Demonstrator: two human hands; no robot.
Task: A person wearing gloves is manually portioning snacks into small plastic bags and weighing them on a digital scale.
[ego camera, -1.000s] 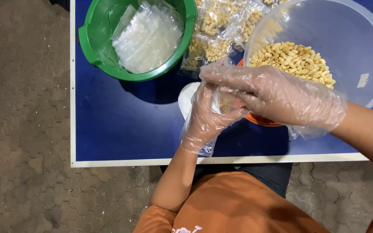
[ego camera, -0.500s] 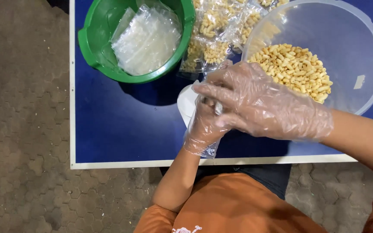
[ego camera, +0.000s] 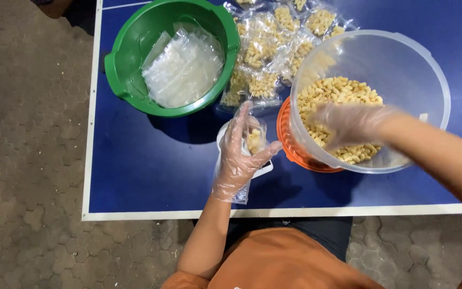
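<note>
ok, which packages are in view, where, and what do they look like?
Small clear bag: in the left hand, partly filled with pale yellow snack pieces.
Filled bags: clear, lying on the blue table between the two tubs.
Empty bags: clear, flat stack in the green tub.

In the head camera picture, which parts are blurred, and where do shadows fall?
Head view: the right hand in the clear tub is smeared by motion; the left hand, holding a small bag of snacks, is sharp. Dark shadows lie on the blue table below the green bucket and the tub.
</note>
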